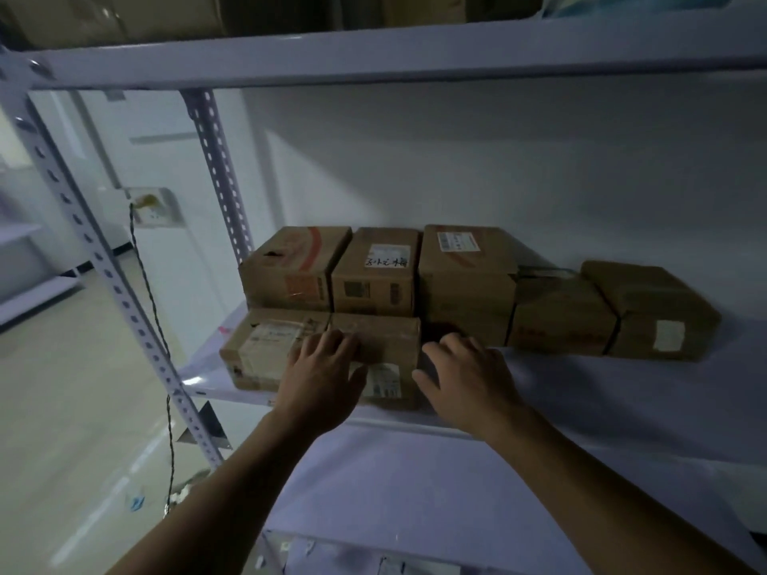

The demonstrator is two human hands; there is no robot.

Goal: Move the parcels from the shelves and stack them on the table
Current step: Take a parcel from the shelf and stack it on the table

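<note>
Several brown cardboard parcels stand on a white metal shelf. At the front sit a labelled parcel and, right of it, another front parcel. My left hand lies on the seam between these two, fingers spread over their tops. My right hand is at the right side of the front right parcel, fingers loosely bent, holding nothing. Behind are a parcel with a red stripe, one with handwriting and a tall parcel. Two more parcels stand to the right.
An upper shelf beam runs overhead with boxes above it. Perforated uprights frame the left side. A dark cable hangs from a wall socket. A lower shelf lies below my arms.
</note>
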